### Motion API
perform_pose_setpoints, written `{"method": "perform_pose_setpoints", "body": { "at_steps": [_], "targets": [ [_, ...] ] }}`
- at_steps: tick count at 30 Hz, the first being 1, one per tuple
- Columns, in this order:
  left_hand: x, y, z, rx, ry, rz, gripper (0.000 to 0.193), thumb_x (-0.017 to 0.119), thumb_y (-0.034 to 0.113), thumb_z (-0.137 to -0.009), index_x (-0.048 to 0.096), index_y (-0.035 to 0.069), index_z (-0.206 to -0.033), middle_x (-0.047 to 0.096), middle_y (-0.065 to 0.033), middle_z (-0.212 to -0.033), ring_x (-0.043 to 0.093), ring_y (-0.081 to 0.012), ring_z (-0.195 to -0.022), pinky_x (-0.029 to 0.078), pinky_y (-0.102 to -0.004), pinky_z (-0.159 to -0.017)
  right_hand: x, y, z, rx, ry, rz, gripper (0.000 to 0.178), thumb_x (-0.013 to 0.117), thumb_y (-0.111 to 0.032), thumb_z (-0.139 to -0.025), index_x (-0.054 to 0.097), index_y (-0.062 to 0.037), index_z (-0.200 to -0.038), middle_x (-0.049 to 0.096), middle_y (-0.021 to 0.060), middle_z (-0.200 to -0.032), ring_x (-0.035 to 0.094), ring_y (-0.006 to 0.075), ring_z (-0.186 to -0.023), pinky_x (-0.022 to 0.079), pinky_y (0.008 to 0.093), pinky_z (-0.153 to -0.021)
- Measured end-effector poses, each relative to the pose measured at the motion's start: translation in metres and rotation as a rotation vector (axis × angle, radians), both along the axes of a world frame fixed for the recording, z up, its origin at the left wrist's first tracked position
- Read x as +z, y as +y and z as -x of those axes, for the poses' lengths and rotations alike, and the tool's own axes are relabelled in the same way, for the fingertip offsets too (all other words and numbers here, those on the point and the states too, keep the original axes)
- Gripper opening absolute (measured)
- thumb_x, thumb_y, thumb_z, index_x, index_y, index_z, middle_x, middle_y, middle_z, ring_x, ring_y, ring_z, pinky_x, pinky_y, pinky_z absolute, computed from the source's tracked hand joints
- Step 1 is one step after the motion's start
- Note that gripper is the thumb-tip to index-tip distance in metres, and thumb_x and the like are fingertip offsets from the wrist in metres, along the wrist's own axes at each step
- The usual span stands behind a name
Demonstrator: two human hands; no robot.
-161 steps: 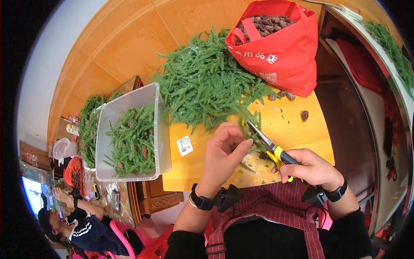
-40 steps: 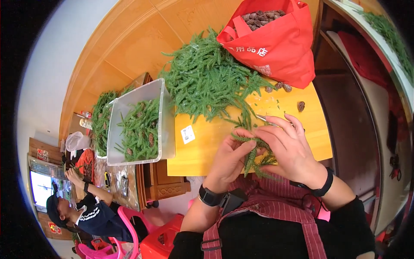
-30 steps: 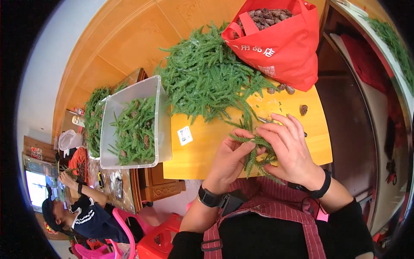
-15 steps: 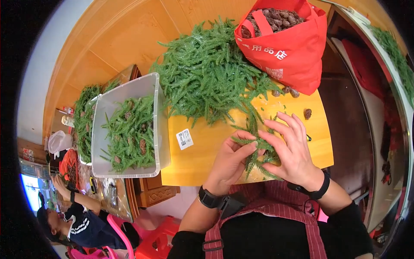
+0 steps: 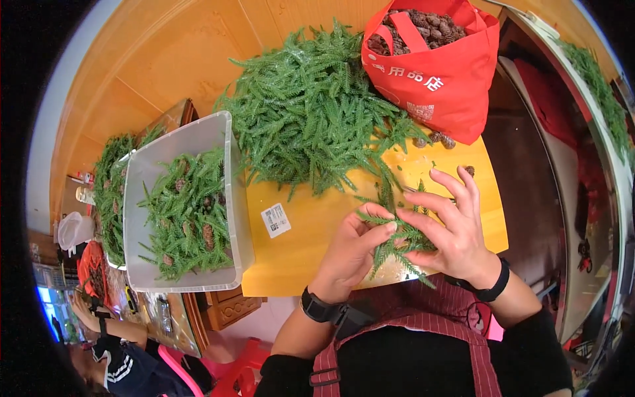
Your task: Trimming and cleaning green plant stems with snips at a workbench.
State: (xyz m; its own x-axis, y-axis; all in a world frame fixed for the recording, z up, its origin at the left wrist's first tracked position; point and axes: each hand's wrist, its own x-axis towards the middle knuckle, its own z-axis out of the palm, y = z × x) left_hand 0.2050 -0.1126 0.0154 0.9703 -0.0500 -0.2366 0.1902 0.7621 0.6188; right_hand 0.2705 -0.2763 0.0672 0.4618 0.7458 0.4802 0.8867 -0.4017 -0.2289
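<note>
A green artificial pine sprig (image 5: 391,257) is held low over the near edge of the yellow table. My left hand (image 5: 345,255) pinches it between thumb and forefinger. From the other side, the thumb and forefinger of my right hand (image 5: 463,241) close around the same sprig, while its other fingers stretch up and apart. Something brownish shows between the needles, too covered to make out. Beyond my hands lies a large heap of loose pine sprigs (image 5: 311,119). To its left, a clear plastic bin (image 5: 241,231) holds sprigs with pine cones (image 5: 209,236) among them.
A red bag (image 5: 436,83) full of pine cones stands at the back right. Loose cones (image 5: 448,141) lie at its foot. A white label (image 5: 276,220) lies on the yellow table (image 5: 317,212). At far left another person (image 5: 126,357) sits by a second table.
The view has shifted slightly, so the bin and heap sit farther left. Both hands stay on the sprig, which has turned a little between my fingers.
</note>
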Motion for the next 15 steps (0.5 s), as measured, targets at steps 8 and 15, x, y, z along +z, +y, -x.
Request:
{"method": "perform_pose_setpoints", "body": {
  "at_steps": [8,15],
  "targets": [
    [0.008,-0.008,0.003,-0.026,0.019,-0.052,0.016,0.057,-0.001,-0.078,0.052,0.005,-0.092,0.059,-0.0049,-0.088,0.056,-0.0107,-0.081,0.046,-0.0248,-0.073,-0.002,-0.011,-0.002,0.037,-0.011,-0.037,0.047,0.072,-0.027,-0.048,0.063,-0.0136,-0.092,0.055,0.0015,-0.106,0.039,0.0323,-0.114,0.021,0.0568,-0.097],
    [0.019,-0.014,0.001,0.007,0.051,-0.054,0.016,0.055,-0.003,-0.079,0.051,0.004,-0.093,0.059,-0.0063,-0.087,0.057,-0.0126,-0.081,0.048,-0.026,-0.073,0.005,-0.019,-0.003,0.05,0.184,0.002,0.07,0.076,-0.022,-0.045,0.055,-0.0125,-0.111,0.045,0.0082,-0.12,0.036,0.0356,-0.115,0.026,0.0533,-0.096]
  ]
}}
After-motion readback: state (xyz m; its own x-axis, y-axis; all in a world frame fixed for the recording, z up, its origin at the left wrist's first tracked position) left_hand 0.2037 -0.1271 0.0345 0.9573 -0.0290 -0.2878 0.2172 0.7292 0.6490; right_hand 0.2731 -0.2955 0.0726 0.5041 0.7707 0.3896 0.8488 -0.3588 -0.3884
